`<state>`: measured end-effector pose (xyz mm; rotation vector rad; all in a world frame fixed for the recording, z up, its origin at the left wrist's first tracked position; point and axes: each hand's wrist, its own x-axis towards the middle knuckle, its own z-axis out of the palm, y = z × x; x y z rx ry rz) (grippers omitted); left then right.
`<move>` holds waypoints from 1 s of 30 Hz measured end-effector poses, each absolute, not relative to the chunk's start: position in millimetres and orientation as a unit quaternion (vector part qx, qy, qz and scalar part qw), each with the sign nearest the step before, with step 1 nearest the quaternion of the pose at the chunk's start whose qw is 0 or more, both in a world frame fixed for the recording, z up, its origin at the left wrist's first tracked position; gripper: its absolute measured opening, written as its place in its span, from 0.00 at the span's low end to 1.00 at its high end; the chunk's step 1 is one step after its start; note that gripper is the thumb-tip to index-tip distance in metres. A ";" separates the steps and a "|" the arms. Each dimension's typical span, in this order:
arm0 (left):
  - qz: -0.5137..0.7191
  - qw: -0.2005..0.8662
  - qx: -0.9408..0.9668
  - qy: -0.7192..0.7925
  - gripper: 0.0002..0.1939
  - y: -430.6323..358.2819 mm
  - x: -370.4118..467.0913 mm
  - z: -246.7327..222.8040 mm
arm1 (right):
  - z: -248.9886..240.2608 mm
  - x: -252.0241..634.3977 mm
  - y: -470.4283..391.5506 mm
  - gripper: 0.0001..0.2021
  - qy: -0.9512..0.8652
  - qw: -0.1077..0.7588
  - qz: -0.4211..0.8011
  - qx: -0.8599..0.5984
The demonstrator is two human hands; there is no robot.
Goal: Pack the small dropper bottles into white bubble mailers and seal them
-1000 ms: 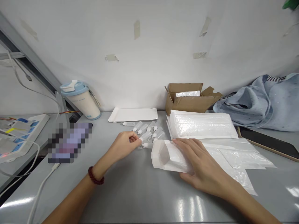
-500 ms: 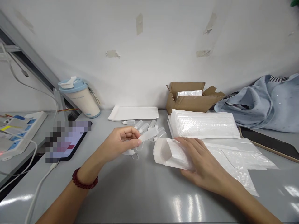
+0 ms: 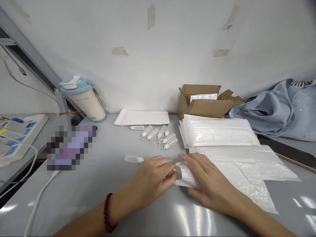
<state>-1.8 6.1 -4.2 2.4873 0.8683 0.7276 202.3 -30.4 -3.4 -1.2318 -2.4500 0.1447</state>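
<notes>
The left hand (image 3: pixel 154 176), fingers pinched narrow at the open mouth of the white padded mailer (image 3: pixel 189 174), meets the right hand (image 3: pixel 204 177) lying flat on the mailer, whose long axis runs rightward, while a dropper bottle (image 3: pixel 133 159) lies just behind the left hand.

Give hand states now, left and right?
Left hand: fingers closed at the mouth of the white bubble mailer; contents hidden.
Right hand: open, flat on it.
</notes>
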 end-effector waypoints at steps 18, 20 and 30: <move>0.142 0.290 0.799 0.507 0.09 38.7 -50.6 25.4 | -0.1 209.1 -26.3 0.35 -0.859 0.208 0.055 -0.464; 0.095 0.303 0.798 0.512 0.13 44.0 -65.3 25.6 | 0.1 210.0 -25.6 0.36 -0.857 0.210 0.058 -0.466; 0.020 0.259 0.815 0.519 0.05 50.8 -70.2 17.4 | 1.4 215.1 -24.9 0.36 -0.852 0.222 0.057 -0.471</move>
